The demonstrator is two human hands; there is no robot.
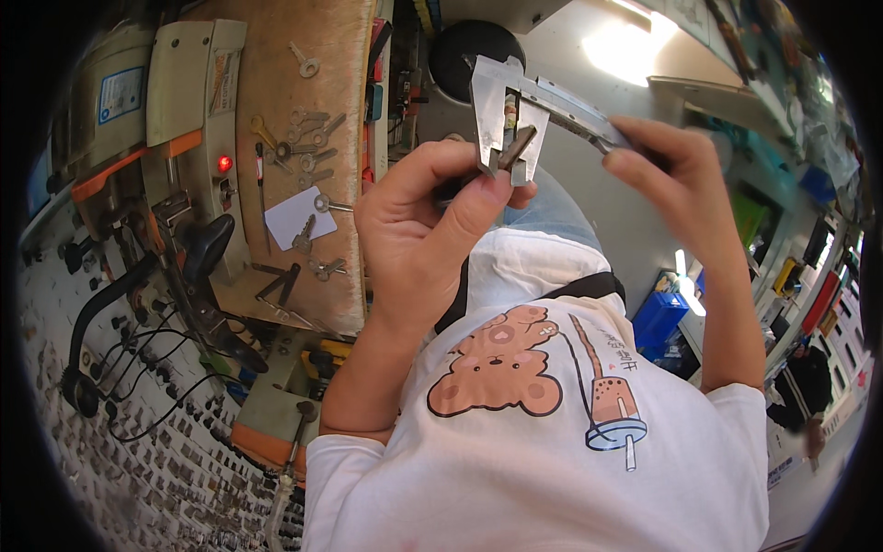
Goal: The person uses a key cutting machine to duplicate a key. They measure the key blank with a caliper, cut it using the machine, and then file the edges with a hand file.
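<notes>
My right hand [671, 170] pinches the end of the beam of a metal vernier caliper [575, 112]. The caliper's jaws point down toward my body, one on each side of a small, narrow metal piece [520, 147]. My left hand [418, 216] holds this piece between thumb and fingers, right at the jaw tips. Its lower end is hidden by the fingers, so I cannot tell whether it is a key. Whether both jaws touch it is too small to make out.
To the left, a wooden bench [336, 74] carries several loose keys [308, 64], a white card [290, 216] and a thin screwdriver-like tool [261, 175]. Beside it stands a machine with a lit red lamp [224, 163]. A round black stool seat [474, 57] is ahead; a blue bin [664, 317] stands right.
</notes>
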